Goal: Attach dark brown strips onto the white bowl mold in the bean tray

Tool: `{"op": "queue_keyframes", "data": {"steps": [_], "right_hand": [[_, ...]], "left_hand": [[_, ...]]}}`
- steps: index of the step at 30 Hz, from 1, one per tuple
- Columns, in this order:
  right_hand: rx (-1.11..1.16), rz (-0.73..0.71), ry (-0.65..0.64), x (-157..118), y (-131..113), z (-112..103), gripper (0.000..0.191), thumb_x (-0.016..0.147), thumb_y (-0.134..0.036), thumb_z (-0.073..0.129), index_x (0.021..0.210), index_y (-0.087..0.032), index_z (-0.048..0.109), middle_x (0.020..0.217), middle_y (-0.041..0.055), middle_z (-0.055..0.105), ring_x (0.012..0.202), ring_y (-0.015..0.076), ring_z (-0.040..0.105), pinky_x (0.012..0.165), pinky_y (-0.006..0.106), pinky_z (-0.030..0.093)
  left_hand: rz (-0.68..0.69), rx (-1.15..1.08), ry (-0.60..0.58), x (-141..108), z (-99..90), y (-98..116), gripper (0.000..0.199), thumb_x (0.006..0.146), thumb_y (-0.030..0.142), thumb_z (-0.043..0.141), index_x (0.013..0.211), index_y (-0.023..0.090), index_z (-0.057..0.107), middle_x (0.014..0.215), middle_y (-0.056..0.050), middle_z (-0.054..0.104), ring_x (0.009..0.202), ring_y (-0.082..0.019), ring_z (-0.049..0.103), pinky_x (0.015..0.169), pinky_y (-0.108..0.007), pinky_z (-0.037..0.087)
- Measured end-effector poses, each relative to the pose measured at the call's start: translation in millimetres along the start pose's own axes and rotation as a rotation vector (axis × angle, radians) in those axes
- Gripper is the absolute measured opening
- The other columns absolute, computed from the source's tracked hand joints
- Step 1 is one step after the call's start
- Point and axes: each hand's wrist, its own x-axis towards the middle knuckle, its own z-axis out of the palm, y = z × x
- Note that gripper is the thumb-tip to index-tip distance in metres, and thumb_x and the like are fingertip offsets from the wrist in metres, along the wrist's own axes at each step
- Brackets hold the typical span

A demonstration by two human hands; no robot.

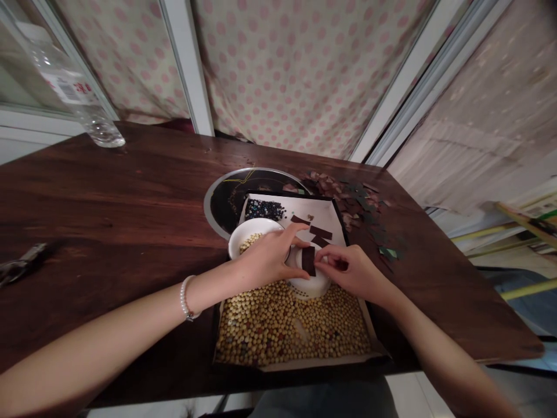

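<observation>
A small dark brown rectangular piece [308,261] is held over a white bowl [319,285] in the tray. My left hand [272,255], with a beaded bracelet at the wrist, grips the piece between thumb and forefinger at its near and far ends. From the other side my right hand [343,267] has its fingertips pinched together at the piece's right edge; whatever lies between them is too small to make out. Under my left hand, a second white bowl [235,241] contains pale yellow beads [251,241]. Several more brown pieces [321,233] lie behind my fingers.
The shallow black-edged tray [324,209] holds many yellowish beads [278,331] in front and dark beads [265,209] behind. A round black plate [224,200] sits partly beneath it. Scraps [357,200] lie right, pliers-like metal tool [21,264] left, water bottle [82,96] back left.
</observation>
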Motion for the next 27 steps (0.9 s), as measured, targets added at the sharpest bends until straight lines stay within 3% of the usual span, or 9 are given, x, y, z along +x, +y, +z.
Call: {"op": "queue_keyframes", "data": {"steps": [3,7,11,14,18,22,25,27], "right_hand": [[-0.06,0.002,0.109,0.1,-0.5,2.7,0.01,0.08,-0.024,0.054,0.079,-0.017,0.061,0.05,-0.0068,0.036,0.047,0.0073,0.034,0.048,0.021,0.028],[-0.074,-0.048,0.057,-0.3,-1.1,5.4,0.01,0.08,-0.024,0.053,0.08,-0.018,0.061,0.051,-0.0063,0.039,0.047,0.007,0.037,0.048,0.02,0.029],[-0.169,-0.031,0.197,-1.0,-1.9,6.4,0.011,0.079,-0.021,0.053,0.082,-0.017,0.062,0.051,-0.0063,0.04,0.046,0.0071,0.037,0.048,0.02,0.029],[-0.12,-0.063,0.11,-0.6,-3.2,8.7,0.01,0.079,-0.022,0.053,0.081,-0.018,0.063,0.05,-0.0061,0.042,0.045,0.0069,0.039,0.047,0.019,0.03],[-0.24,-0.038,0.204,1.9,-3.7,12.9,0.013,0.08,-0.02,0.051,0.083,-0.017,0.063,0.052,-0.0045,0.048,0.046,0.0078,0.041,0.049,0.02,0.031],[-0.226,-0.083,0.124,3.7,-3.8,13.5,0.013,0.08,-0.02,0.05,0.084,-0.018,0.063,0.054,-0.0043,0.05,0.047,0.0078,0.043,0.049,0.019,0.031],[-0.282,-0.039,0.228,4.7,-3.0,11.2,0.014,0.082,-0.022,0.051,0.085,-0.018,0.063,0.054,-0.0037,0.05,0.047,0.0084,0.043,0.05,0.02,0.031],[-0.25,-0.057,0.202,5.1,-2.6,10.4,0.014,0.082,-0.023,0.051,0.085,-0.018,0.063,0.053,-0.0041,0.05,0.047,0.0082,0.043,0.049,0.02,0.031]], "left_hand": [[-0.003,0.008,-0.002,0.2,-0.1,0.5,0.077,0.061,0.037,0.075,0.126,0.023,0.035,0.109,-0.005,0.065,0.107,-0.031,0.054,0.085,-0.04,0.038],[-0.022,0.025,-0.023,-0.2,-0.8,2.1,0.075,0.063,0.038,0.074,0.125,0.024,0.035,0.11,-0.005,0.065,0.106,-0.03,0.055,0.084,-0.039,0.039],[-0.032,0.034,-0.032,-0.7,-1.8,3.1,0.075,0.063,0.038,0.074,0.126,0.025,0.034,0.111,-0.004,0.064,0.108,-0.028,0.053,0.085,-0.037,0.038],[-0.028,0.039,-0.036,-0.5,-2.1,2.8,0.074,0.064,0.038,0.074,0.125,0.024,0.035,0.111,-0.004,0.064,0.107,-0.027,0.053,0.085,-0.036,0.038],[-0.016,0.051,-0.023,-0.3,-1.7,1.9,0.076,0.063,0.04,0.074,0.126,0.023,0.035,0.112,-0.004,0.064,0.109,-0.028,0.052,0.085,-0.036,0.038],[-0.021,0.048,-0.027,-0.3,-1.4,2.5,0.073,0.064,0.038,0.074,0.125,0.024,0.036,0.111,-0.004,0.064,0.106,-0.028,0.055,0.084,-0.036,0.039],[-0.028,0.046,-0.017,0.0,-1.7,3.5,0.075,0.063,0.039,0.074,0.126,0.023,0.035,0.112,-0.005,0.064,0.102,-0.029,0.057,0.083,-0.038,0.039],[-0.03,0.042,-0.019,0.1,-2.0,4.0,0.075,0.063,0.039,0.074,0.125,0.023,0.035,0.111,-0.005,0.064,0.101,-0.029,0.057,0.083,-0.037,0.04]]}}
